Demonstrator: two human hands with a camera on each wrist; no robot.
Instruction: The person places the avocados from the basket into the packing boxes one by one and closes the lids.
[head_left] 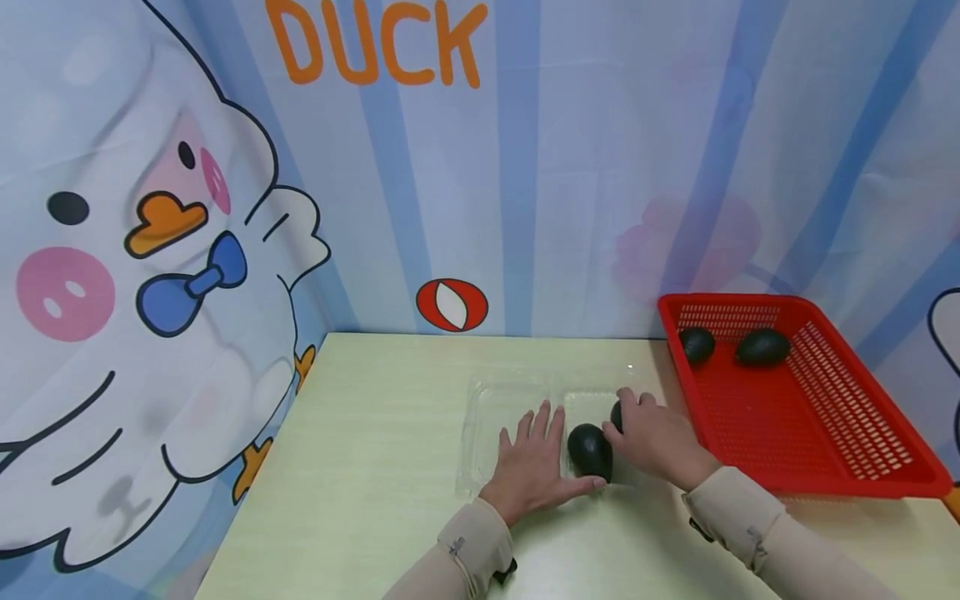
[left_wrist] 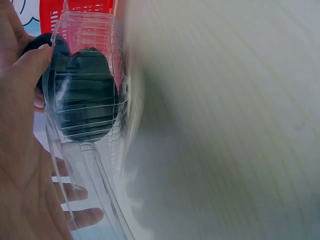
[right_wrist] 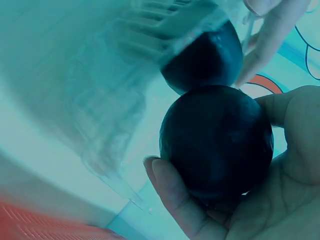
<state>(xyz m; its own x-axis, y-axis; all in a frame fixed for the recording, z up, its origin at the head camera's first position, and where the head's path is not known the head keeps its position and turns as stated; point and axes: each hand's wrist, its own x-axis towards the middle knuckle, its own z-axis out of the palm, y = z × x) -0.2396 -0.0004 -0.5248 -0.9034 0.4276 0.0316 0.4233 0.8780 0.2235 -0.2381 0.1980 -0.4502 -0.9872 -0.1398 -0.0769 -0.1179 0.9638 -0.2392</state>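
Observation:
A dark avocado [head_left: 590, 452] lies in the right part of a clear plastic clamshell box [head_left: 480, 433] on the table. Through the ribbed wall, the left wrist view shows this avocado [left_wrist: 85, 97] from the side. My left hand [head_left: 532, 471] spreads its fingers over the box, and its thumb reaches along the near rim beside the avocado. In my right hand [head_left: 656, 437] is a second avocado [right_wrist: 216, 142], gripped between thumb and fingers just right of the first one. From the head view, most of that held avocado is hidden by the hand.
A red plastic basket [head_left: 780, 450] stands on the right of the table, with two more avocados [head_left: 763, 347] [head_left: 697, 344] at its far end. Behind the pale wooden table [head_left: 375, 433] hangs a blue-striped cloth backdrop [head_left: 570, 167] with a printed duck.

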